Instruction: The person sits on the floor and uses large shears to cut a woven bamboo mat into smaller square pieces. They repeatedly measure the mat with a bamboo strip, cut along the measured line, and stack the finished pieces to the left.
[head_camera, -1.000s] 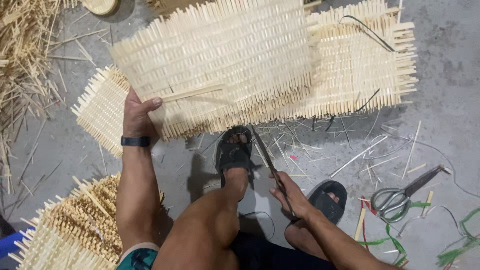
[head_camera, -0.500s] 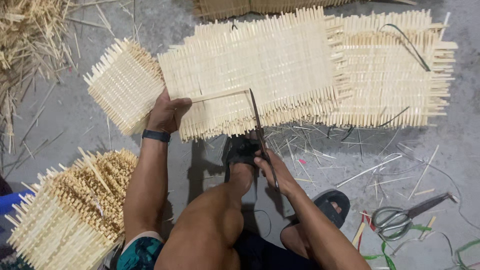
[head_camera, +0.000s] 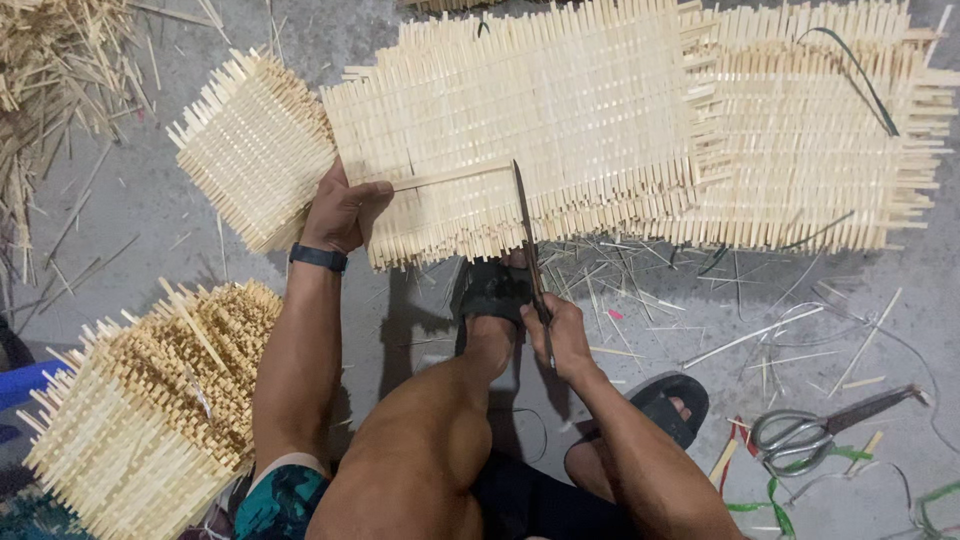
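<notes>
Woven bamboo-slat panel (head_camera: 540, 130), lying flat on the grey concrete floor (head_camera: 150, 210) ahead of the seated person, overlapping a second similar panel (head_camera: 830, 150) to the right and a smaller woven piece (head_camera: 250, 150) to the left. The panel reads as light and stiff in the plane, springy rather than limp, with many cut slat ends bristling along each edge; these look sharp and liable to splinter or snap, so a hold is best taken on the flat weave just inside the near edge, not on the protruding ends. Left hand (head_camera: 340, 215), fingers curled and closed over the near-left edge of the panel, thumb pinning one loose slat (head_camera: 450, 176) that lies across the weave. Right hand (head_camera: 562, 335), fingers wrapped fully around the handle of a long dark blade (head_camera: 525, 225), its tip resting against the loose slat over the panel's near edge. Sandalled foot (head_camera: 492, 292) touching the panel's near edge. Further woven stack (head_camera: 140, 400) at lower left; scissors (head_camera: 810, 430) well apart at lower right, among offcuts.
</notes>
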